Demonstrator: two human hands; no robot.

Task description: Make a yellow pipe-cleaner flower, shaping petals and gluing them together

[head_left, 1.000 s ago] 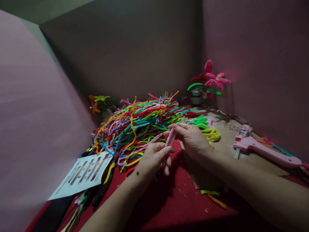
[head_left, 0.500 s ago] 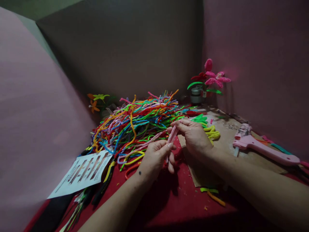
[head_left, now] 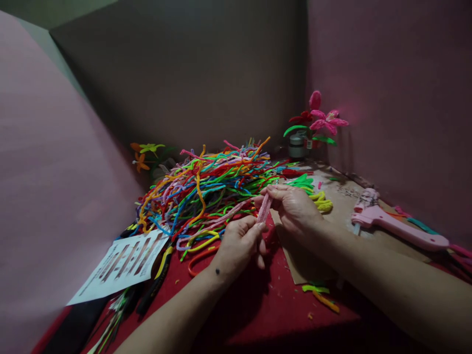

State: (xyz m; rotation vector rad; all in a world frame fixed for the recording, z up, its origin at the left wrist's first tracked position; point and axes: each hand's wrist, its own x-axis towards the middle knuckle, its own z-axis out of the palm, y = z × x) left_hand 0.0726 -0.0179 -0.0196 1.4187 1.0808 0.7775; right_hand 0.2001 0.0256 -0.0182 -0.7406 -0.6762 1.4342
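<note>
Between my two hands is a short pink fuzzy strip of pipe cleaners (head_left: 264,209), slanting up to the right. My left hand (head_left: 241,241) pinches its lower end between thumb and forefinger, the other fingers loosely curled. At the upper end, my right hand (head_left: 295,204) grips it with thumb and fingertips. Just beyond the hands lies a big tangled heap of many-coloured pipe cleaners (head_left: 206,184). Beneath the hands spreads a red cloth (head_left: 258,305). A brown board (head_left: 295,265) lies under my right forearm.
On the right, a pink glue gun (head_left: 401,228) rests on the board. A printed paper sheet (head_left: 120,268) and black-and-yellow pliers (head_left: 157,280) are at left. Pipe-cleaner flowers (head_left: 328,120) stand at the back right, orange ones (head_left: 141,161) at the back left. Yellow and orange scraps (head_left: 325,301) lie in front.
Both hands keep their hold on the pink strip, with barely any change in grip. The whole view has shifted slightly, so things appear a little further left.
</note>
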